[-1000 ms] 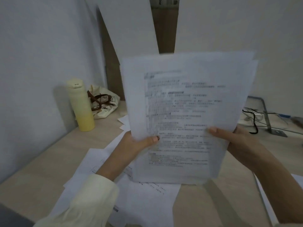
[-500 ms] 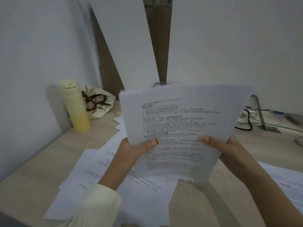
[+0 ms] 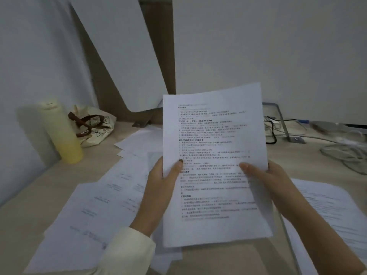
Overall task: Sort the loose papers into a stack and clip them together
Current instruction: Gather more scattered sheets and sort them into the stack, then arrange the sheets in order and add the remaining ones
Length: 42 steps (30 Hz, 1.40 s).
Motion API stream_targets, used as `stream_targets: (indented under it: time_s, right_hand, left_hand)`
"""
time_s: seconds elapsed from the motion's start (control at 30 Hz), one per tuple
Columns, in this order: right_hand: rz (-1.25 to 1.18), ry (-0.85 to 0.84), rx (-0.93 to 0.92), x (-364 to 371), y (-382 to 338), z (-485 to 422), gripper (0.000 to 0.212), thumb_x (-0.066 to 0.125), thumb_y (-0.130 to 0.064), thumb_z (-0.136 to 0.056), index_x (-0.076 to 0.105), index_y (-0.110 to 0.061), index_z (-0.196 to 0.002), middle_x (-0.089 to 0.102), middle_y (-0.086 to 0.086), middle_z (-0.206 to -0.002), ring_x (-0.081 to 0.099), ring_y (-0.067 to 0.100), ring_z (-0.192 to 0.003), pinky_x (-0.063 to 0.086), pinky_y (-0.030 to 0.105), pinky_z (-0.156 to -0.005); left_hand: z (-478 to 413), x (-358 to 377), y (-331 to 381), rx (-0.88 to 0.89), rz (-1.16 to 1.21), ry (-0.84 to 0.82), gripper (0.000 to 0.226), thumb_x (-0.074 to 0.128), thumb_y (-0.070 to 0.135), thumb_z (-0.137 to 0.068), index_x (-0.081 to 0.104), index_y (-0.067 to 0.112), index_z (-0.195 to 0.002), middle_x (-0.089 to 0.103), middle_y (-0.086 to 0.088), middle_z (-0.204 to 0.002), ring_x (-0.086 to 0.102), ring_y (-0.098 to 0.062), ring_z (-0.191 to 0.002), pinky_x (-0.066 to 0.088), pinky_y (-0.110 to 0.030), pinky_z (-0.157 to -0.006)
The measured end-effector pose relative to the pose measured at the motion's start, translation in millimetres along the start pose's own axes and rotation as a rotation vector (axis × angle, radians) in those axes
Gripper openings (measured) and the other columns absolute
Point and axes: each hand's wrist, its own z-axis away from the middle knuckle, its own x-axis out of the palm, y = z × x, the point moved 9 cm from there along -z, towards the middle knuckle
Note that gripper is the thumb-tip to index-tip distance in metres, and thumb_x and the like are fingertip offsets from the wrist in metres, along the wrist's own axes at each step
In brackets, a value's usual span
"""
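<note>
Pale wood table (image 3: 45,187), white walls behind it. Loose printed sheets (image 3: 95,211) spread overlapping across the near left of the table; more sheets (image 3: 341,211) lie at the near right, apart from the first spread. Held above the table, centre of view: a stack of papers (image 3: 216,147), upright and tilted slightly, printed text facing the camera, edges roughly aligned. Left hand (image 3: 160,185) closed on the stack's left edge, thumb on the front face, fingers hidden behind. Right hand (image 3: 272,181) closed on the right edge, thumb across the front, fingers behind. Cream sleeve (image 3: 127,253) on the left forearm. Far left, by the wall: a yellow bottle (image 3: 61,133) standing upright, a cream cloth bag (image 3: 93,126) with brown straps just beside it. Far right: cables (image 3: 341,149) and a metal stand (image 3: 284,124).
</note>
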Motion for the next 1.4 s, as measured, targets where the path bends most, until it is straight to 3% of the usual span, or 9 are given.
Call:
stream_targets:
  time_s: [0.1,0.23,0.43,0.57,0.7,0.8,1.03,1.2,1.4]
  right_hand:
    - [0.085,0.135,0.012,-52.1,14.3,15.8,0.014,0.061,-0.027,-0.086,0.065,-0.021,-0.098,0.072,-0.001,-0.09,0.07,0.02,-0.08,0.053,0.032,-0.064]
    - [0.215,0.293,0.091,-124.2,47.5,40.5,0.014,0.053,-0.026,-0.092,0.059,-0.018,-0.101,0.068,-0.001,-0.089,0.064,0.017,-0.076,0.043,0.026,-0.056]
    - [0.382,0.44,0.271,-211.6,115.6,58.9,0.016,0.05,-0.021,-0.093,0.057,-0.006,-0.097,0.061,0.009,-0.084,0.052,0.015,-0.067,0.038,0.029,-0.062]
    - [0.483,0.514,0.269,-243.3,136.6,57.1,0.027,0.051,-0.016,-0.092,0.06,0.005,-0.104,0.064,0.023,-0.101,0.053,0.025,-0.083,0.04,0.036,-0.076]
    - [0.605,0.551,0.262,-254.8,147.4,52.9,0.018,0.05,-0.01,-0.091,0.061,0.003,-0.094,0.061,0.018,-0.09,0.051,0.026,-0.08,0.034,0.029,-0.069]
    - [0.696,0.555,0.285,-256.8,160.2,50.7,0.015,0.051,-0.011,-0.089,0.053,-0.008,-0.075,0.06,0.021,-0.087,0.053,0.031,-0.08,0.032,0.028,-0.067]
    - [0.627,0.493,0.315,-235.7,165.5,28.2,0.018,0.052,-0.016,-0.088,0.052,-0.008,-0.072,0.057,0.022,-0.092,0.054,0.031,-0.081,0.032,0.031,-0.059]
    - [0.625,0.477,0.281,-213.7,158.7,21.9,0.029,0.052,-0.018,-0.09,0.058,0.002,-0.109,0.049,0.022,-0.117,0.052,0.035,-0.097,0.037,0.032,-0.077]
    - [0.667,0.492,0.266,-205.3,154.9,27.9,0.031,0.053,-0.016,-0.09,0.057,0.003,-0.114,0.042,0.023,-0.129,0.041,0.036,-0.118,0.034,0.035,-0.099]
  left_hand:
    - [8.8,49.0,-12.4,-0.065,-0.024,-0.115,0.016,0.049,0.023,-0.093,0.059,0.023,-0.106,0.069,0.006,-0.101,0.067,-0.002,-0.08,0.054,-0.016,-0.068]
    - [30.1,126.5,-47.7,-0.2,-0.094,-0.329,0.021,0.044,0.029,-0.095,0.056,0.029,-0.113,0.068,0.007,-0.11,0.064,-0.013,-0.101,0.049,-0.042,-0.096]
    - [63.8,214.3,-87.9,-0.282,-0.168,-0.538,0.028,0.042,0.031,-0.092,0.055,0.029,-0.117,0.066,0.012,-0.113,0.062,-0.011,-0.104,0.048,-0.043,-0.097]
    - [71.5,244.1,-106.2,-0.262,-0.257,-0.587,0.032,0.044,0.035,-0.085,0.052,0.027,-0.115,0.065,0.008,-0.113,0.062,-0.013,-0.103,0.049,-0.045,-0.095]
    - [84.8,258.4,-106.0,-0.09,-0.437,-0.696,0.064,0.049,0.032,-0.088,0.02,0.026,-0.145,0.028,0.014,-0.148,0.029,-0.006,-0.136,0.026,-0.034,-0.116]
    - [97.7,259.7,-117.6,0.011,-0.676,-0.79,0.079,0.046,0.039,-0.092,-0.006,0.022,-0.148,-0.006,0.01,-0.157,-0.003,-0.009,-0.145,0.004,-0.028,-0.119]
    - [79.7,240.7,-125.3,0.02,-0.845,-0.761,0.071,0.041,0.043,-0.094,0.002,0.02,-0.149,-0.018,0.006,-0.157,-0.012,-0.011,-0.145,0.001,-0.028,-0.118]
    - [82.0,218.0,-128.2,0.023,-0.911,-0.824,0.095,0.053,0.066,-0.076,-0.002,0.034,-0.147,-0.025,0.016,-0.153,-0.022,-0.006,-0.141,-0.005,-0.029,-0.116]
    - [106.5,206.5,-133.8,0.161,-1.052,-0.977,0.116,0.058,0.077,-0.06,-0.014,0.041,-0.143,-0.038,0.018,-0.146,-0.04,-0.006,-0.133,-0.016,-0.032,-0.115]
